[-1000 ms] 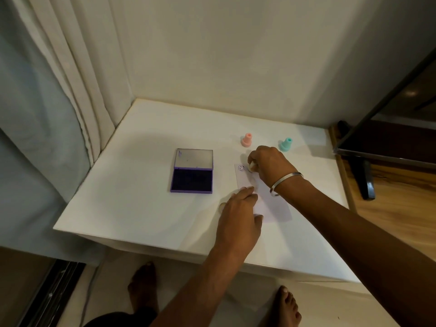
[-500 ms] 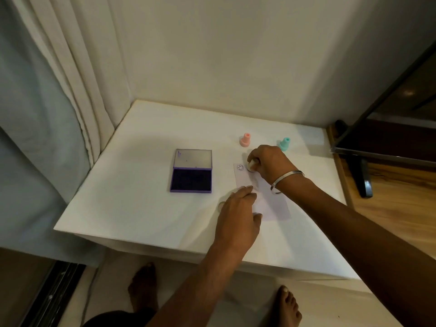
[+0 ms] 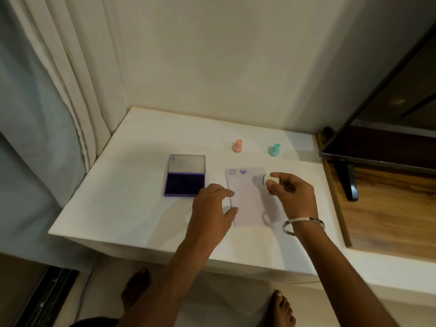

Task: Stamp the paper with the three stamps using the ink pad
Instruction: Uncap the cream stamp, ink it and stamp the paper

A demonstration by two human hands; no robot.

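Observation:
A pale paper (image 3: 250,201) lies on the white table (image 3: 132,208), with a purple smiley mark and a purple heart mark along its far edge. My right hand (image 3: 292,197) holds a cream stamp (image 3: 270,179) tilted sideways above the paper's right side, its purple inked face turned left. My left hand (image 3: 212,206) rests flat with its fingertips on the paper's left edge. The open purple ink pad (image 3: 185,185) sits to the left of the paper. A pink stamp (image 3: 237,145) and a teal stamp (image 3: 274,150) stand upright behind the paper.
A curtain (image 3: 59,90) hangs at the left, and a wall rises behind the table. A dark screen (image 3: 389,128) on a wooden surface (image 3: 387,208) borders the table's right side. My bare feet show below the table's front edge.
My right hand has lifted the cream stamp off the paper's top edge and moved right, turning the stamp sideways. A purple heart mark now shows beside the smiley.

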